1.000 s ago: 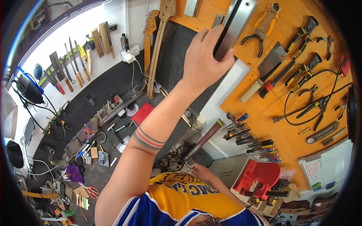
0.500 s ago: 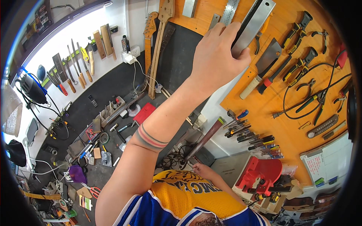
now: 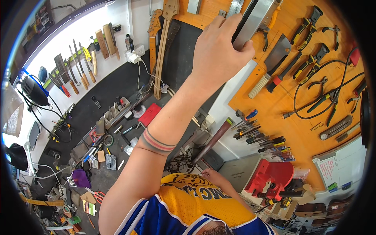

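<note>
Item one: my left hand [image 3: 219,53], closed round a long silver-grey metal bar with a black side [image 3: 255,25], thumb opposite fingers, high against the orange wooden tool board [image 3: 274,111]. Item two: my right hand [image 3: 212,176], low near my yellow-and-blue jersey [image 3: 225,205]; whether it grips anything, I cannot tell. Handling note: firm grip, bar steered clear of the neighbouring yellow-and-black-handled pliers [image 3: 271,25].

Silver metal bar [image 3: 255,26] with a black side. Bright yellow shirt [image 3: 184,200] printed with dark animal stripes and lettering, its blue sleeves [image 3: 137,218] edged in white. Orange-brown tool board [image 3: 301,141]; clamps [image 3: 308,67] in black and yellow. Bright red vise [image 3: 280,174]. Dark grey workbench [image 3: 103,179], plain red box [image 3: 150,114], red-handled scissors [image 3: 100,196].
</note>
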